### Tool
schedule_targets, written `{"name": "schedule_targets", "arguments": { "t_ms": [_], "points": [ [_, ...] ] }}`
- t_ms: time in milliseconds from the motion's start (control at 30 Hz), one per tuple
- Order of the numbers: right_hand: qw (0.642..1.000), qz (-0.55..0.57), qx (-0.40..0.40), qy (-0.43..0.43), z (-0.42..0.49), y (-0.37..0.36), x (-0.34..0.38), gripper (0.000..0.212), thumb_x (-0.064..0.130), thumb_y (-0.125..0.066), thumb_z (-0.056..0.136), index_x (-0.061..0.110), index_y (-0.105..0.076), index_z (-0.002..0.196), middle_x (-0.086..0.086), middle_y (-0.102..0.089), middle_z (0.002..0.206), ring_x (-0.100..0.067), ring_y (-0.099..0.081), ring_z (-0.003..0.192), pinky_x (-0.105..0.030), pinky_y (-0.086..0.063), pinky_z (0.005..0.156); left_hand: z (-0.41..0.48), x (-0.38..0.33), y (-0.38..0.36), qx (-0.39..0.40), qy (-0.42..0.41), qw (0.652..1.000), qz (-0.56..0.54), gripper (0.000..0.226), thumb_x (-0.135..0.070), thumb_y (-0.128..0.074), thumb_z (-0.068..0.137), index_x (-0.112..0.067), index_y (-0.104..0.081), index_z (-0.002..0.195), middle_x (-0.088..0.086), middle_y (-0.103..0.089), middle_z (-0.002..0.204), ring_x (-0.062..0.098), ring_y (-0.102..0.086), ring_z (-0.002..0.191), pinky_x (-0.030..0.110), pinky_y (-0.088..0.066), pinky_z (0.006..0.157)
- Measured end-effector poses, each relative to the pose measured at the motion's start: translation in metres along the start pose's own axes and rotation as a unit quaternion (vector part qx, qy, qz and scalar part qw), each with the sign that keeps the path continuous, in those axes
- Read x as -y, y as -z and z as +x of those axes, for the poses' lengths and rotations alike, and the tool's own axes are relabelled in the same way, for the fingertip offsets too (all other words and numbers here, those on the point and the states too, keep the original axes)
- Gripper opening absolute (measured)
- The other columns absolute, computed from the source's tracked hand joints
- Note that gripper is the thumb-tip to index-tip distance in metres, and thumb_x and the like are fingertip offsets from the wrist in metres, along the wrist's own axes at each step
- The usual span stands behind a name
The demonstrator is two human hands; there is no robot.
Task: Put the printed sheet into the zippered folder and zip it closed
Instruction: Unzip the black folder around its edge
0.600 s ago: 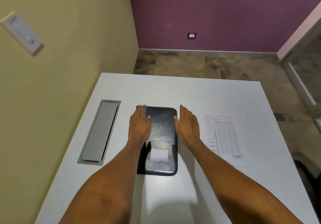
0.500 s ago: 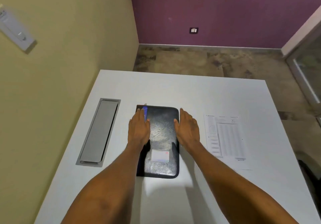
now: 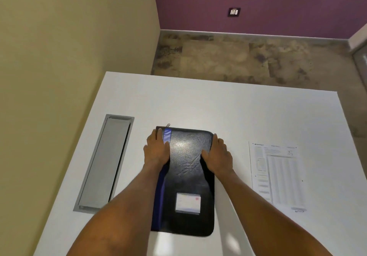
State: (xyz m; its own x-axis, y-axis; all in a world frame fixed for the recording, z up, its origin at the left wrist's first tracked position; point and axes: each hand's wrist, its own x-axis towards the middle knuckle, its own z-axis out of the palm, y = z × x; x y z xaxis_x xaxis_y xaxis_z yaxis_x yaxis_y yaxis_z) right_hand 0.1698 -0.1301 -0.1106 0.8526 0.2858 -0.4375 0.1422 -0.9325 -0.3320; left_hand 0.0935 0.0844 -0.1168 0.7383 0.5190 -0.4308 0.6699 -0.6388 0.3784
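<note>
A black zippered folder (image 3: pixel 186 178) with a blue spine strip and a small white label pocket lies flat and closed in the middle of the white table (image 3: pixel 218 105). A metal zip pull sticks out at its far left corner. My left hand (image 3: pixel 156 150) rests flat on the folder's upper left edge, fingers together. My right hand (image 3: pixel 217 156) lies on the upper right edge, thumb on the cover. Neither hand grips anything. The printed sheet (image 3: pixel 277 176) lies flat on the table to the right of the folder, apart from it.
A long grey metal cable hatch (image 3: pixel 105 162) is set into the table at the left. A beige wall runs close along the left side. Beyond the table's far edge is stone floor and a purple wall.
Both hands have slid a little further up along the folder's sides. The view has tilted slightly downward. The folder and the sheet have not moved.
</note>
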Motion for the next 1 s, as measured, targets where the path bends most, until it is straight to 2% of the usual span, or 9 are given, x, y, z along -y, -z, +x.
{"name": "schedule_targets", "arguments": {
  "t_ms": [100,200,300,400,467,700,900,1000],
  "points": [
    [0.999,0.021,0.032,-0.011,0.021,-0.001,-0.001,0.09,0.045,-0.058,0.098,0.011,-0.006,0.164,-0.013,-0.033,0.157,-0.031,-0.044,0.14,-0.046,-0.049,0.103,0.032,-0.002,0.005,-0.004,0.004,1.0,0.005,0.063,-0.025,-0.048,0.104,-0.017,-0.027,0.162,0.009,-0.022,0.17,0.033,-0.026,0.152,0.054,-0.038,0.114],
    [0.998,0.044,0.044,-0.02,0.041,-0.003,-0.003,0.095,0.044,-0.065,0.096,0.013,-0.006,0.164,-0.013,-0.031,0.155,-0.032,-0.046,0.139,-0.047,-0.05,0.102,0.059,0.005,0.008,0.002,0.015,1.0,0.024,0.051,-0.029,-0.053,0.104,-0.016,-0.044,0.152,0.015,-0.039,0.156,0.036,-0.037,0.141,0.052,-0.044,0.109],
    [0.998,0.049,0.046,-0.017,0.055,-0.005,-0.006,0.087,0.041,-0.069,0.095,0.014,-0.019,0.161,-0.012,-0.034,0.149,-0.033,-0.053,0.131,-0.047,-0.054,0.098,0.073,0.014,0.008,0.01,0.027,1.0,0.002,0.046,-0.028,-0.058,0.103,-0.014,-0.054,0.147,0.02,-0.05,0.142,0.038,-0.045,0.134,0.049,-0.046,0.108],
    [0.998,0.05,0.042,-0.004,0.062,-0.007,-0.008,0.067,0.039,-0.071,0.093,0.013,-0.039,0.145,-0.012,-0.038,0.137,-0.035,-0.058,0.12,-0.047,-0.056,0.091,0.076,0.016,0.007,0.002,0.029,0.998,-0.05,0.044,-0.022,-0.062,0.1,-0.011,-0.058,0.143,0.021,-0.053,0.136,0.039,-0.054,0.127,0.045,-0.049,0.106],
    [0.997,0.059,0.038,-0.008,0.062,-0.008,-0.007,0.062,0.039,-0.072,0.092,0.013,-0.043,0.141,-0.012,-0.039,0.134,-0.036,-0.06,0.116,-0.046,-0.055,0.09,0.075,0.015,0.005,-0.009,0.031,0.997,-0.066,0.041,-0.02,-0.063,0.099,-0.011,-0.06,0.139,0.02,-0.056,0.131,0.038,-0.059,0.121,0.042,-0.051,0.101],
    [0.997,0.065,0.038,-0.031,0.045,-0.006,-0.021,0.061,0.038,-0.073,0.089,0.015,-0.045,0.138,-0.012,-0.041,0.132,-0.036,-0.061,0.111,-0.048,-0.057,0.09,0.06,0.002,-0.001,-0.007,0.037,0.997,-0.065,0.043,-0.02,-0.069,0.097,-0.011,-0.062,0.139,0.018,-0.059,0.132,0.037,-0.061,0.121,0.046,-0.053,0.102],
    [0.997,0.045,0.049,-0.037,0.03,-0.001,-0.035,0.063,0.041,-0.072,0.087,0.015,-0.046,0.138,-0.011,-0.043,0.131,-0.035,-0.06,0.112,-0.047,-0.055,0.091,0.043,-0.005,-0.012,0.005,0.046,0.998,-0.051,0.045,-0.024,-0.066,0.098,-0.016,-0.059,0.142,0.015,-0.054,0.135,0.036,-0.058,0.126,0.047,-0.053,0.101],
    [0.998,-0.045,-0.02,0.044,0.037,0.005,-0.025,0.054,0.044,-0.067,0.089,0.015,-0.057,0.134,-0.011,-0.054,0.128,-0.031,-0.057,0.116,-0.044,-0.049,0.096,0.04,-0.002,-0.013,0.003,0.049,0.997,-0.057,0.044,-0.025,-0.065,0.099,-0.017,-0.058,0.142,0.013,-0.054,0.135,0.034,-0.058,0.126,0.046,-0.054,0.099]
  ]
}}
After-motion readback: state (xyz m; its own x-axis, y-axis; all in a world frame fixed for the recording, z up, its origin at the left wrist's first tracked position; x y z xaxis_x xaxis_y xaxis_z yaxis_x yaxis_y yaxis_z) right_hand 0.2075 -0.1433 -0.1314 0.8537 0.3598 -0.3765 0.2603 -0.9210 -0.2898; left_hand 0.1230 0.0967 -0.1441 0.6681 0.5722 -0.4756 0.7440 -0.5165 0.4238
